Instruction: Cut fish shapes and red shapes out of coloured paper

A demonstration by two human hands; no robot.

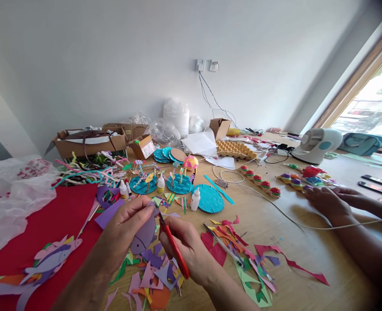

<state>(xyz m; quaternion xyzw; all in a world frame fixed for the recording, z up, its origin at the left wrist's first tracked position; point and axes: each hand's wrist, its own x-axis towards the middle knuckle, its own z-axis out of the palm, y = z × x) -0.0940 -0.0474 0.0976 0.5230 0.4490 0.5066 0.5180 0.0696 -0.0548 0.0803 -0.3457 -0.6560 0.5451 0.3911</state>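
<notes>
Between the thumb and fingers of my left hand (131, 222) hangs a purple paper fish (144, 233), its drawn eye and gill line toward the bottom. My right hand (186, 246) is closed round the red handles of a pair of scissors (174, 248). The dark blades meet the fish's upper edge, close to my left fingertips. Beneath both hands lies a heap of paper scraps (152, 276) in purple, pink, green and orange. Several cut paper fish (53, 259) are piled on a red sheet (61, 211) at the left.
Glue bottles (195, 199) stand by blue discs (210, 198) with small decorations. A pen (223, 244) lies among red scraps. At the right, another person's hands (330, 203) touch painted egg-carton pieces (291, 180). A white cable (288, 211) crosses the table near a fan (317, 144).
</notes>
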